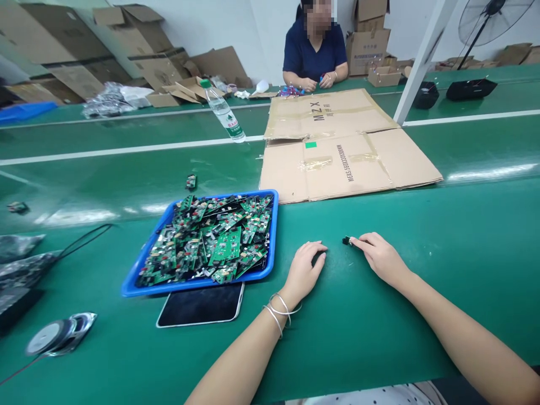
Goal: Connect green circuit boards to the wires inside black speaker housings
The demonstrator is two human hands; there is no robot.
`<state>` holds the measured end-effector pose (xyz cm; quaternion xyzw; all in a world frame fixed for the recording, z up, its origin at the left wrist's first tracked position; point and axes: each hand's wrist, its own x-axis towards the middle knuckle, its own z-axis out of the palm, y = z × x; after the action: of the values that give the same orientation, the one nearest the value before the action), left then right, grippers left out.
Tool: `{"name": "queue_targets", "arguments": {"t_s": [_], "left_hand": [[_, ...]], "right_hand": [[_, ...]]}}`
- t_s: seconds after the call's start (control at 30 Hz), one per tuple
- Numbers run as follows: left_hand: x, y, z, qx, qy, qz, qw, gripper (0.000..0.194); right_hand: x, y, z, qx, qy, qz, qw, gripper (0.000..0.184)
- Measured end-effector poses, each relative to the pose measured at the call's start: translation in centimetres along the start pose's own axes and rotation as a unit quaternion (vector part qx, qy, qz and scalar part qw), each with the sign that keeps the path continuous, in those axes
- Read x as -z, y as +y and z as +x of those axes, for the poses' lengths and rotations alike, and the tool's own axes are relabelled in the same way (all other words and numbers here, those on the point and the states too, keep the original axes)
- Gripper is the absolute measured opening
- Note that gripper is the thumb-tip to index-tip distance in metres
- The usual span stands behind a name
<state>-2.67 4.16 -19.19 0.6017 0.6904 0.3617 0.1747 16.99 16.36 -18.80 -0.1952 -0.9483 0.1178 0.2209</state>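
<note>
Observed from the bench (pixel 337 343) side: the right hand (pixel 382 256) is pinched on a small black component (pixel 347 241), just right of the left hand (pixel 302 269). The left hand's thumb stands apart from its fingers, near a blue tray (pixel 275 236) heaped with circuit boards (pixel 225 244); a phone (pixel 202 306) lies partly hidden by the tray's near edge.

1. Saw green across the tabletop (pixel 337 332)!
2. Spotted black on the small part (pixel 346 241)!
3. Clocked blue on the tray (pixel 274 236), red-speckled green on the circuit boards (pixel 228 244)!
4. Caught tan cardboard (pixel 333 152), then dark-dotted white cloth (pixel 371 397)!
</note>
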Motion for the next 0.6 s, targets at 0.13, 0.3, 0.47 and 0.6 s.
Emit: {"name": "queue_targets", "arguments": {"t_s": [0.13,0.3,0.47,0.6], "left_hand": [[-0.1,-0.1,-0.1,0.001,0.001,0.003,1.000,0.015],[-0.1,-0.1,-0.1,0.000,-0.001,0.004,1.000,0.016],[-0.1,0.0,-0.1,-0.002,-0.002,0.001,1.000,0.015],[-0.1,0.1,-0.1,-0.004,-0.006,0.000,1.000,0.015]], "right_hand": [[1.0,0.6,-0.3,-0.002,-0.018,-0.024,1.000,0.036],[1.8,1.7,-0.9,-0.010,0.047,-0.015,0.999,0.036],[0.6,0.9,-0.5,-0.010,0.048,0.024,0.998,0.036],[-0.2,0.3,-0.2,-0.021,0.044,0.033,0.998,0.036]]}}
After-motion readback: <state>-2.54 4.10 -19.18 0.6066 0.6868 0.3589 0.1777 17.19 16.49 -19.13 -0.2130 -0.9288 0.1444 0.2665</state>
